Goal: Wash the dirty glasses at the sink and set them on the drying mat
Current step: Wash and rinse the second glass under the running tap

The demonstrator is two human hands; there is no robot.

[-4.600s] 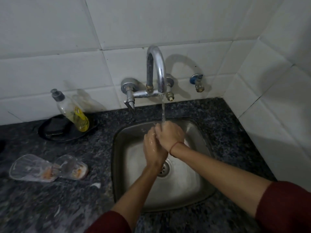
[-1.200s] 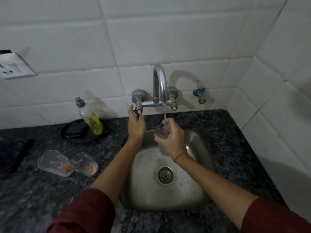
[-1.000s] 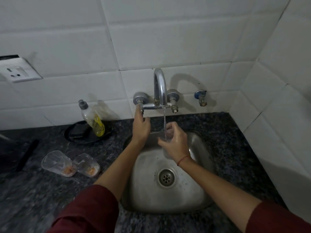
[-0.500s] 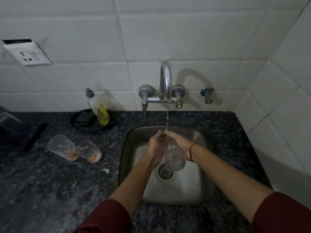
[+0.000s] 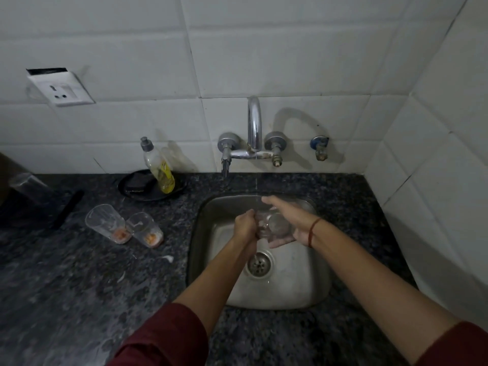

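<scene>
**Roughly a third in: one glass under the tap, two more waiting**

Both hands work over the sink. The left hand has its fingers curled round one end of the glass. The right hand cradles it from the other side, fingers over the top and thumb beneath, so both hands grasp it. The glass lies on its side between them, above the drain, in a thin stream from the tap. It looks clear, though the dim light could hide a film. I judge it to be well into its rinse; it is not yet set down.

A tall glass and a short glass are left to wash. They stand just beside each other on the counter, left of the sink, each with orange dregs at the bottom. I cannot pick out the drying mat; a dark patch at the far left edge may be it.

A soap bottle leans in a black dish against the wall, behind the dirty glasses. A black bar lies further left, and a socket sits on the tiles above. A few pale scraps lie between the glasses and the sink; they look too slight to hinder a reach. The bar, I think, is the likelier snag if the mat is on that side.
</scene>
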